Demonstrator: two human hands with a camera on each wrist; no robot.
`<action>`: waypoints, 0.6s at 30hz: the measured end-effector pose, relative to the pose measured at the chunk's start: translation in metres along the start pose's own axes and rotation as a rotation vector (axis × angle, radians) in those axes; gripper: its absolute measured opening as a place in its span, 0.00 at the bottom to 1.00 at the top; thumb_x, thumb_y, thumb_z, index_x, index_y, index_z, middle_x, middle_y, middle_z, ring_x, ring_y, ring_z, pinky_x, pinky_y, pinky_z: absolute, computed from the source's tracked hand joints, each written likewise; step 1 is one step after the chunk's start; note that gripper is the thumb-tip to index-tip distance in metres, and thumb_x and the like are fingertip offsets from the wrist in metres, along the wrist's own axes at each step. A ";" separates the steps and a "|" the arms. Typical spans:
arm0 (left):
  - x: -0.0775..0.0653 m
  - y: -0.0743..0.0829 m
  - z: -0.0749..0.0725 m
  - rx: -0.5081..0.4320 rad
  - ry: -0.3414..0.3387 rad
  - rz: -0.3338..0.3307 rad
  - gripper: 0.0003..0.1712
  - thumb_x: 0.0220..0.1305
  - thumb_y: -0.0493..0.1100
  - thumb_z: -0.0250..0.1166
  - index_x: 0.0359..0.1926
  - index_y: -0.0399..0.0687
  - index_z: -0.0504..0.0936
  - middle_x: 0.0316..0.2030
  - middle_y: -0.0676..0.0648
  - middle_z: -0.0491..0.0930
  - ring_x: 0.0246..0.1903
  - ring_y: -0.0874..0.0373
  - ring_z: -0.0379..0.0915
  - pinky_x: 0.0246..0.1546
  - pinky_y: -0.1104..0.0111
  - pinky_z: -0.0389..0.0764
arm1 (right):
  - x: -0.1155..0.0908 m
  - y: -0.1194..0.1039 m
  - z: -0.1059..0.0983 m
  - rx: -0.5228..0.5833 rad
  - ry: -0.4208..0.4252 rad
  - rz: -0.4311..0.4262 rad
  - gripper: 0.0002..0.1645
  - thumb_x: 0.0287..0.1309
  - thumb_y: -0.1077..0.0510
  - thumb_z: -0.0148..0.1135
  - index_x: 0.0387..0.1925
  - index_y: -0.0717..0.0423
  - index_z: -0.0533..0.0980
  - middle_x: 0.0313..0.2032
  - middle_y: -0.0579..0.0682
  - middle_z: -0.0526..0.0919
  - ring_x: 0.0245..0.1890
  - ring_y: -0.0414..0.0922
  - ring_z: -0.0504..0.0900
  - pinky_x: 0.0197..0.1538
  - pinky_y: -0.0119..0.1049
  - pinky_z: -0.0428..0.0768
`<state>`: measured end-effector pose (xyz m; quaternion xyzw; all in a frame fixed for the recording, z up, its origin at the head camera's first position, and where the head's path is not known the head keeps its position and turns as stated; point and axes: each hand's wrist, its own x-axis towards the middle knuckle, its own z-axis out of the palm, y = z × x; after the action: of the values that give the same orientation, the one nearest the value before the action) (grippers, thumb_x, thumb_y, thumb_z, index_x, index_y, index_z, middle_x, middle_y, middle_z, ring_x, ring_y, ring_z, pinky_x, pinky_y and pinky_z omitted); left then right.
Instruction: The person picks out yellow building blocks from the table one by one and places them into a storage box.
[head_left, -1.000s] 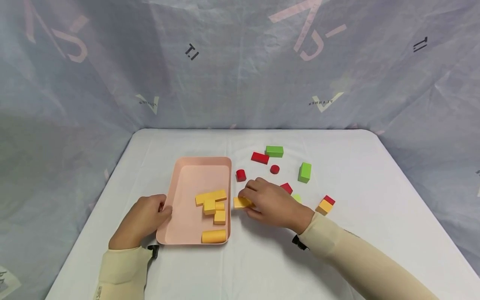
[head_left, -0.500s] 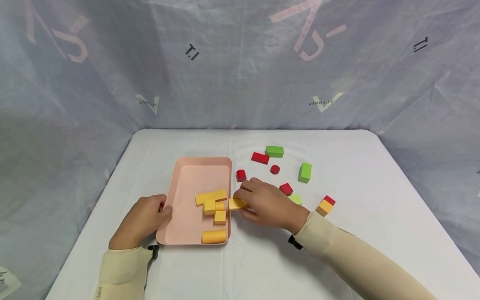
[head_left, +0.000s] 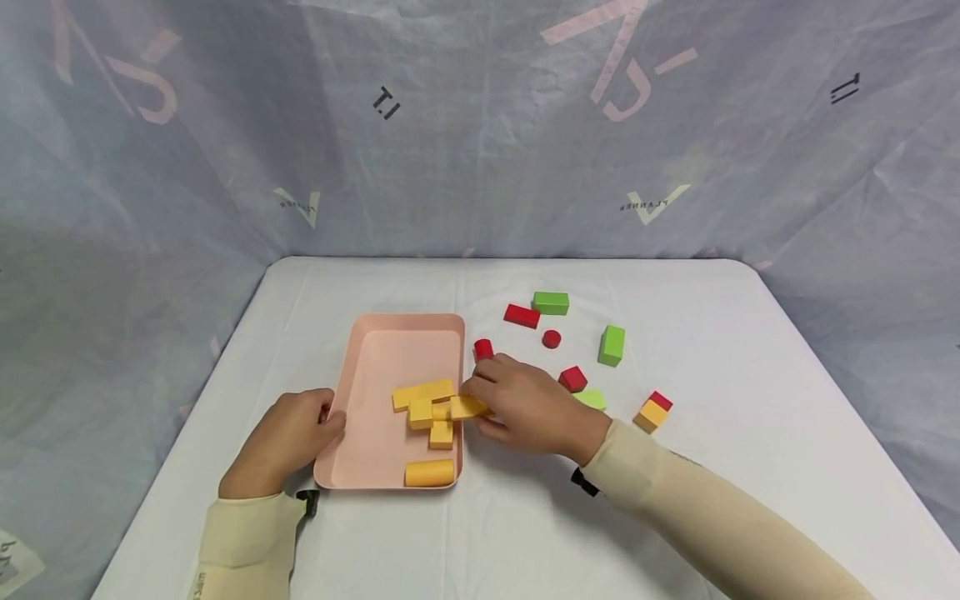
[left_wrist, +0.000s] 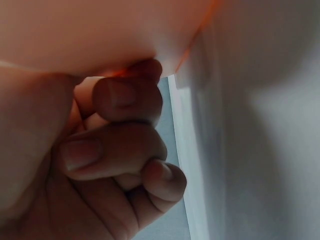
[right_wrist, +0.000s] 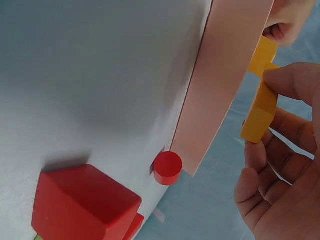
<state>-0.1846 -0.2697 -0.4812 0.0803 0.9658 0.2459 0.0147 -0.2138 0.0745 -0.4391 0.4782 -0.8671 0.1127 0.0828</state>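
Note:
My right hand point(head_left: 528, 410) pinches a flat yellow block point(head_left: 467, 407) between thumb and fingers, just over the right rim of the pink tray point(head_left: 390, 354). In the right wrist view the thumb lies on one face of that yellow block point(right_wrist: 262, 107), fingers behind it. My left hand point(head_left: 288, 437) grips the tray's left rim, thumb inside; the left wrist view shows its curled fingers point(left_wrist: 117, 150) beneath the tray wall point(left_wrist: 100, 35). Inside the tray lie several yellow pieces, among them a long block point(head_left: 422, 394), a cube point(head_left: 420, 414) and a cylinder point(head_left: 429, 473).
Right of the tray are a red cylinder point(head_left: 483, 349), a red disc point(head_left: 551, 339), a red flat block point(head_left: 522, 316) and a red cube point(head_left: 573, 379). Green blocks point(head_left: 611, 346) lie farther right and back. A red-and-yellow pair point(head_left: 652, 412) sits beyond my right wrist.
My right hand has carried the flat yellow block leftward from the table beside the tray to over its right rim. The left hand has stayed at the tray's left side.

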 end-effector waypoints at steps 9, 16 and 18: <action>0.001 0.001 0.002 -0.005 -0.011 -0.012 0.12 0.57 0.40 0.57 0.18 0.51 0.69 0.13 0.52 0.63 0.13 0.59 0.61 0.14 0.65 0.63 | 0.004 -0.003 0.001 0.002 0.003 -0.008 0.20 0.50 0.49 0.67 0.46 0.48 0.75 0.38 0.40 0.70 0.39 0.35 0.63 0.40 0.30 0.74; 0.000 0.001 0.002 0.002 -0.022 -0.020 0.12 0.58 0.39 0.56 0.19 0.51 0.68 0.13 0.52 0.62 0.13 0.59 0.59 0.14 0.66 0.61 | 0.009 -0.005 0.003 -0.020 0.003 -0.019 0.18 0.52 0.49 0.64 0.45 0.47 0.75 0.36 0.39 0.69 0.37 0.35 0.62 0.40 0.29 0.72; 0.000 0.000 0.001 0.004 -0.016 -0.015 0.12 0.57 0.39 0.56 0.18 0.51 0.68 0.12 0.52 0.61 0.13 0.59 0.58 0.14 0.66 0.61 | 0.010 -0.006 0.003 -0.024 0.005 -0.019 0.17 0.52 0.49 0.63 0.44 0.47 0.75 0.36 0.39 0.69 0.37 0.35 0.62 0.39 0.29 0.72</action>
<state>-0.1842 -0.2690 -0.4824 0.0749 0.9668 0.2433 0.0244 -0.2144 0.0627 -0.4389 0.4849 -0.8637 0.1028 0.0918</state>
